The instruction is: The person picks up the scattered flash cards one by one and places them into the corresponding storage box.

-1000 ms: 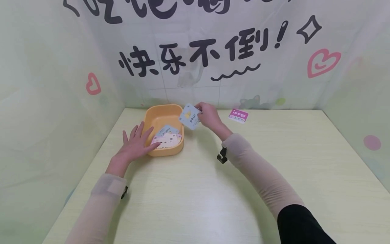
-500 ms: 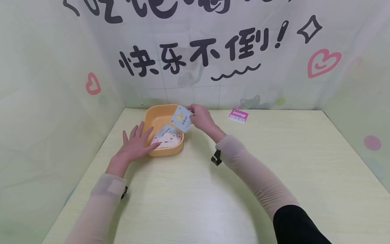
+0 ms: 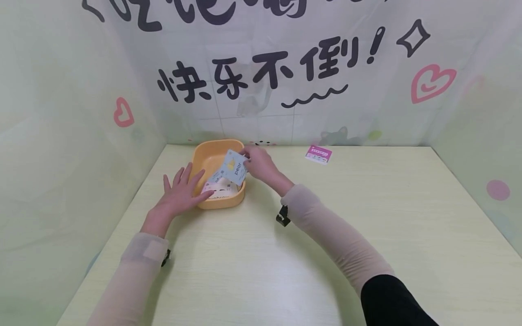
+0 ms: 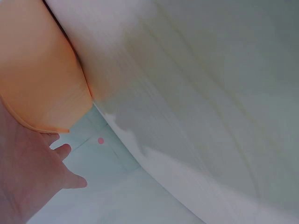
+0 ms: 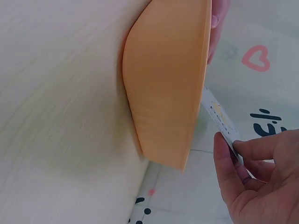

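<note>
My right hand [image 3: 263, 165] pinches a pale blue card [image 3: 235, 167] printed with a pear and the word "pear", tilted above the right side of an orange bin [image 3: 210, 148]. In the right wrist view the thumb and fingers [image 5: 254, 149] grip the card's edge, and part of the card [image 5: 218, 112] is hidden behind the bin's wall. My left hand [image 3: 177, 194] rests on the bin's left rim, fingers spread. Inside the bin lie another blue card [image 3: 217, 176], partly covered, and a whitish-pink card [image 3: 218, 190] with a word too covered to read fully.
A magenta-and-white card [image 3: 319, 154] lies at the back of the pale wooden table [image 3: 261, 262], right of the bin. Behind the table hangs a printed cloth [image 3: 253, 108] with large black characters and pink hearts; cloth also lines both sides.
My right hand has moved left and slightly down with the pear card, from beside the bin's right rim to over its inside. The left hand stays where it was.
</note>
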`<action>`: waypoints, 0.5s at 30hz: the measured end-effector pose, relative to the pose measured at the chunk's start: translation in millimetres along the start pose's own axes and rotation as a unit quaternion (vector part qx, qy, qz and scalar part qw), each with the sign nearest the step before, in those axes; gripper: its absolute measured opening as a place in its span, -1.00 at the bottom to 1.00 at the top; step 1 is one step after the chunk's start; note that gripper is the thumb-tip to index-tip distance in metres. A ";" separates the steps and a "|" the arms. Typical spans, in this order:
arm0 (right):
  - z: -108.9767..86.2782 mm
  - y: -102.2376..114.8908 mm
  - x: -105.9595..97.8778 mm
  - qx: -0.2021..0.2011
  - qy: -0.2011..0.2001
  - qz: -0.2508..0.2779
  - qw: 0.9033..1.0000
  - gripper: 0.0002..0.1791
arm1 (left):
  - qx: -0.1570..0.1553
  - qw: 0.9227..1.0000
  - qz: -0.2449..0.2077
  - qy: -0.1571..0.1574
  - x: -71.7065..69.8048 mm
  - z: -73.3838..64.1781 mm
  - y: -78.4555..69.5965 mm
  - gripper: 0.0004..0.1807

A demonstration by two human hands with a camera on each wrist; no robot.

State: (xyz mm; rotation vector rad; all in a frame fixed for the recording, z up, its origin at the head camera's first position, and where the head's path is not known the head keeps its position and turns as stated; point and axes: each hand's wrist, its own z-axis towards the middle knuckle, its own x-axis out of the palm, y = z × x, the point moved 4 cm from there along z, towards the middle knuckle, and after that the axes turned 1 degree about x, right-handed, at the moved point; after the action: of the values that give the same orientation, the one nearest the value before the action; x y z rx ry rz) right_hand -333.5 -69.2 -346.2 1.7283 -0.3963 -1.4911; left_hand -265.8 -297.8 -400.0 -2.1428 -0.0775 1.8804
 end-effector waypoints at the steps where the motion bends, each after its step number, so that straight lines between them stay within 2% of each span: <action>1: -0.3 0.6 1.3 -0.001 0.003 0.000 1.000 -0.63 | 0.001 1.000 0.000 0.000 0.0 0.0 -0.2 0.01; 15: -5.9 -1.3 8.5 -0.022 0.039 -0.025 0.999 -0.64 | 0.002 1.000 0.002 -0.001 1.4 0.3 1.2 0.01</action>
State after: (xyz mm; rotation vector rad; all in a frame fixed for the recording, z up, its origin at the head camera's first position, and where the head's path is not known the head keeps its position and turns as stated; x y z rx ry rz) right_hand -326.2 -72.2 -353.1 1.7668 -0.2805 -1.4526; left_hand -266.0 -298.6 -401.6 -2.1413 -0.0701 1.8828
